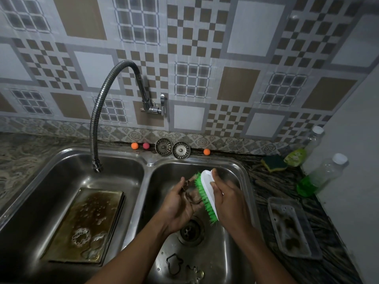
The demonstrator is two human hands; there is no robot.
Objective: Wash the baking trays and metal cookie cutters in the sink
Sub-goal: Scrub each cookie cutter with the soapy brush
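Step in hand: scrubbing one cutter. My left hand point(180, 203) pinches a thin metal cookie cutter point(187, 186) over the right basin point(235, 171); my right hand point(227, 199) grips the white-backed brush point(207, 193), green bristles against it. Two more cutters point(174, 263) lie on the steel floor; stacked, soap-filmed baking trays point(86, 224) sit in the left basin point(30, 201). Next, I judge: rotate, brush inner edges

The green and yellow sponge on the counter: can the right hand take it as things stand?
Probably not at once. The right hand grips the white scrubbing brush with green bristles, so it is occupied. Nothing stands between it and the green and yellow sponge, though.
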